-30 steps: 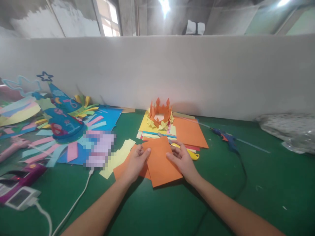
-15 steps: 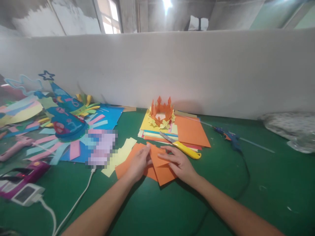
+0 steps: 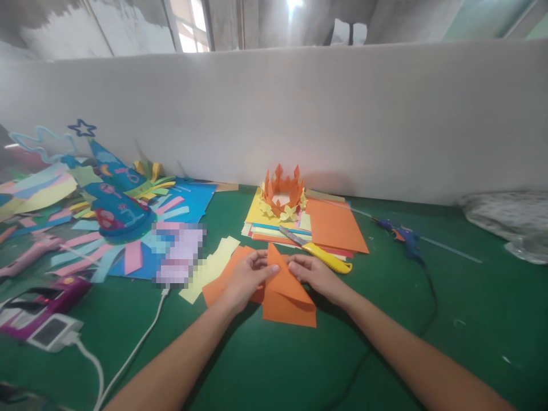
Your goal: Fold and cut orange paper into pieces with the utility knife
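While hands [image 3: 248, 282] hold orange paper [image 3: 280, 288], lower edge [image 3: 289, 322] free — tabletop [image 3: 274, 371] nearer

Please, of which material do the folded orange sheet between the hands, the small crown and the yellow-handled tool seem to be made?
Folded orange sheet: matte paper or light card; its flap looks thin and straight-edged.
Crown: probably similar matte paper, with thin points.
Yellow-handled tool: handle likely plastic, bright and evenly coloured; dull grey blade, probably metal.
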{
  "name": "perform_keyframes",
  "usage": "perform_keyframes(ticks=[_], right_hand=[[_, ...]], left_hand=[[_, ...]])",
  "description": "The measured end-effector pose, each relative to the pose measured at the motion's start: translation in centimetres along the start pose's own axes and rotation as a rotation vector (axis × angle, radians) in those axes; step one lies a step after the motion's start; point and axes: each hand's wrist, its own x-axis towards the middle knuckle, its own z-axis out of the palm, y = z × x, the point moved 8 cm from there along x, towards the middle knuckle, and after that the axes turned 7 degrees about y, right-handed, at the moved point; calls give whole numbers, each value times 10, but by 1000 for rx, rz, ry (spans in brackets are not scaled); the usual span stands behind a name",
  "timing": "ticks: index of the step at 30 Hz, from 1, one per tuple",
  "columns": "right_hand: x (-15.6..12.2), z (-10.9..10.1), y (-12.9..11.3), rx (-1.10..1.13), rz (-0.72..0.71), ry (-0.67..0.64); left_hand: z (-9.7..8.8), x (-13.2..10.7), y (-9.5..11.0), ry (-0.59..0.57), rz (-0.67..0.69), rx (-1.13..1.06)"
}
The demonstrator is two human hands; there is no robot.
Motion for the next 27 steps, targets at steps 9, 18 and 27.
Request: perform_keyframes(ticks=[9,18,27], right_hand=[[-5,6,-3,-33,30,22],[-3,1,6,165,85,80],[-2,1,7,168,78,76]], left_hand=[[-3,1,-1,49,50,51],[-2,-3,6,43,77,54],[-4,-1,9,75,162,142]])
